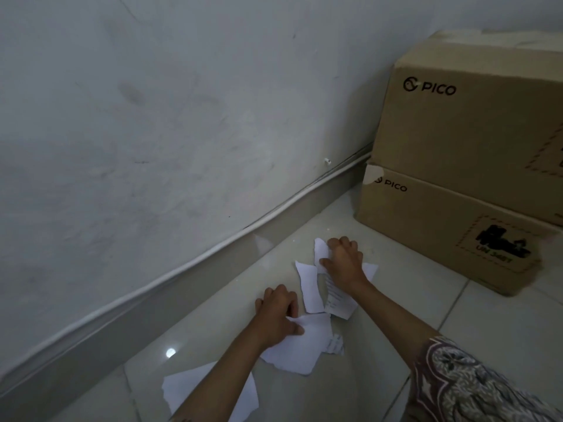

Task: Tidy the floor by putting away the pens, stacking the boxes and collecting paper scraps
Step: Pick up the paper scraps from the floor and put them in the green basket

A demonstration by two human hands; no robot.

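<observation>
Several torn white paper scraps lie on the pale tiled floor close to the wall. My right hand has its fingers curled on the far scrap and pinches it. My left hand grips the edge of a larger scrap between thumb and fingers. Between the hands lies a long narrow scrap beside a printed one. Another big scrap is near my left forearm. Two brown PICO cardboard boxes are stacked at the right, the upper box on the lower box.
A grey-white wall runs diagonally on the left, with a white cable along its grey skirting. A small printed scrap lies by the larger one. Tiled floor stretches to the right of my arms.
</observation>
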